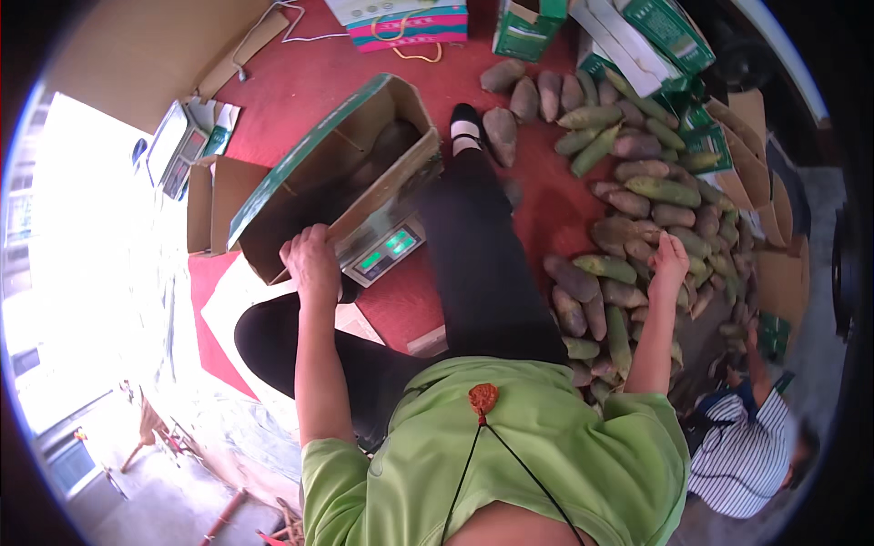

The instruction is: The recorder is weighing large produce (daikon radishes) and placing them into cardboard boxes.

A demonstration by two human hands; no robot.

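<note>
Here, one hand steadies the box on the scale while the other reaches into the heap.

Left hand [309, 259] closed over the rim of the open cardboard box [341, 168] on the green-lit scale [387, 250]; right hand [669, 259] rests fingers-down on the tubers [637, 218] — whether it has one, I cannot tell. Best to hold the box level and lift one tuber cleanly. One box, one scale, several dozen tubers on the floor.
</note>
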